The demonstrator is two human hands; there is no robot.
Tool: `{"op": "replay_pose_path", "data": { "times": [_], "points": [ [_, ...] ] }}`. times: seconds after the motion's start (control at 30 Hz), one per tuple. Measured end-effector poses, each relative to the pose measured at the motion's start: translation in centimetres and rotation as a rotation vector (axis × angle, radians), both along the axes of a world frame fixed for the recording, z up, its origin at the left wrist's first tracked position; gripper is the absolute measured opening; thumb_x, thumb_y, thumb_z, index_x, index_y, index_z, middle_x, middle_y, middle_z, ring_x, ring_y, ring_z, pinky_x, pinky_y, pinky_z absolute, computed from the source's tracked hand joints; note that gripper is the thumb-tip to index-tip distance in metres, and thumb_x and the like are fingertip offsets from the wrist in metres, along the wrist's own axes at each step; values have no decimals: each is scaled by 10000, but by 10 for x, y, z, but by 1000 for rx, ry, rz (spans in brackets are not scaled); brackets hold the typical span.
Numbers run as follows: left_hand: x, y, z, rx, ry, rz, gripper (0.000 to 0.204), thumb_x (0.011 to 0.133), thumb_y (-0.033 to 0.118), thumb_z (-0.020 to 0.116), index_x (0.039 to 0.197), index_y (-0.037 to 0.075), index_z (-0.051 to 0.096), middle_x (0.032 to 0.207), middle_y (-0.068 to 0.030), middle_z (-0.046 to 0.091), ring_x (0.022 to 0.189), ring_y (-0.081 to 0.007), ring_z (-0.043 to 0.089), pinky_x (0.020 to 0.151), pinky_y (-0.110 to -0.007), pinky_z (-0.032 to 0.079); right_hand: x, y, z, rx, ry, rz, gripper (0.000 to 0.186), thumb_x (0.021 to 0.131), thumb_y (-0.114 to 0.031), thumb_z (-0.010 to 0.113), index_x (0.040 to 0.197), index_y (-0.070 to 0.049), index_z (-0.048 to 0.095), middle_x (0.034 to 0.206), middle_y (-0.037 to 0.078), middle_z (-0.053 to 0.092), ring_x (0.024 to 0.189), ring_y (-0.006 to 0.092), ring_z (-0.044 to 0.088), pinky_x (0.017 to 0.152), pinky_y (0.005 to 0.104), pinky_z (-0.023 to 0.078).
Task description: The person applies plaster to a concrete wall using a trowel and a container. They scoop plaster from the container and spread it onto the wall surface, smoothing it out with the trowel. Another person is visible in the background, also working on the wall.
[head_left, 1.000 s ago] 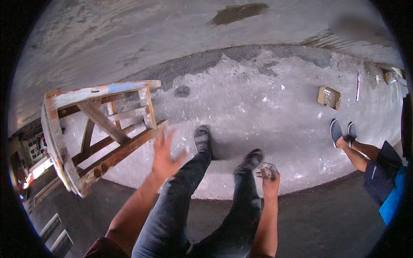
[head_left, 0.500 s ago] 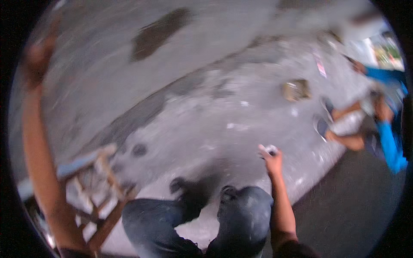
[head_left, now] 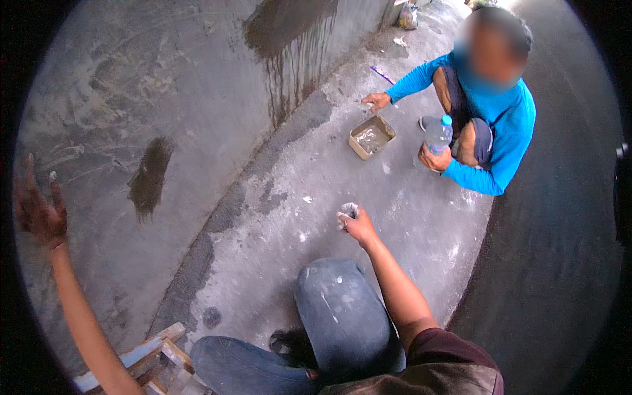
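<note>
My left hand [head_left: 41, 214] is raised at the grey wall [head_left: 85, 125], fingers spread and holding nothing; whether the palm touches the wall I cannot tell. A small pale spot sits near one fingertip. My right hand [head_left: 357, 225] hangs over the floor in front of my knee. Its fingers are curled and coated in white, and whatever they may hold is hidden. A dark wet patch [head_left: 150, 176] marks the wall right of my left hand. Beyond my right hand stands a rectangular tub [head_left: 359, 146] with murky liquid in it.
A squatting co-worker in a blue top [head_left: 510, 125] holds a clear plastic bottle [head_left: 438, 135] and reaches toward the tub. A purple stick-like thing [head_left: 382, 74] lies near the wall. Wooden framing [head_left: 158, 349] stands at lower left. A larger wet patch [head_left: 283, 26] drips down the wall.
My view has swung toward the right and up, bringing the co-worker and bottle fully in. My left hand is now spread at the wall; my right hand stays curled.
</note>
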State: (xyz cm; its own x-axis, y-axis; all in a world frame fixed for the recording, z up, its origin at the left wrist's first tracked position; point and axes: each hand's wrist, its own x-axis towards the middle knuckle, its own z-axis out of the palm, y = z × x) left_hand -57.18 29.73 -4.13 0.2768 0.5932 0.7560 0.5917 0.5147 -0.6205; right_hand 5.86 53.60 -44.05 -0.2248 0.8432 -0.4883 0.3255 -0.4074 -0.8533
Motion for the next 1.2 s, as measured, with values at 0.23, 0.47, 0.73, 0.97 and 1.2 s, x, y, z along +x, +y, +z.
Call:
{"op": "replay_pose_path", "data": {
  "times": [0.23,0.47,0.73,0.97,1.2],
  "points": [
    [23,-6,13,24,142,17,663,1042,618,482,1618,301,399,1666,-36,393,1502,-280,353,1211,-482,243,-117,-1,98,166,45,764,723,960,-240,729,1574,-46,399,1275,235,645,1021,270,685,954,381,524],
    [41,3,12,80,24,36,721,953,711,558,1545,309,463,1575,-43,445,1465,-295,366,1170,-492,236,-307,-86,174,155,264,1093,1108,918,-173,739,1686,-85,-55,1014,168,739,800,220,675,792,382,557],
    [26,12,11,40,36,60,778,939,742,536,1568,296,436,1607,-74,419,1435,-312,385,1141,-543,260,-372,-126,166,107,421,1015,893,925,-204,729,1655,-36,242,1067,210,746,837,257,720,787,412,589],
    [23,0,17,19,91,41,755,960,702,568,1580,297,425,1575,-131,468,1450,-338,434,1151,-513,377,-280,-95,110,156,294,925,278,898,-246,762,1072,-30,742,874,127,759,806,226,716,763,378,571],
    [23,7,20,-15,74,-9,731,990,635,583,1597,273,397,1602,-72,429,1453,-306,418,1156,-479,344,-237,-60,65,98,206,514,246,899,-242,762,1023,-31,749,872,125,758,815,228,711,759,381,553]
  ]
}}
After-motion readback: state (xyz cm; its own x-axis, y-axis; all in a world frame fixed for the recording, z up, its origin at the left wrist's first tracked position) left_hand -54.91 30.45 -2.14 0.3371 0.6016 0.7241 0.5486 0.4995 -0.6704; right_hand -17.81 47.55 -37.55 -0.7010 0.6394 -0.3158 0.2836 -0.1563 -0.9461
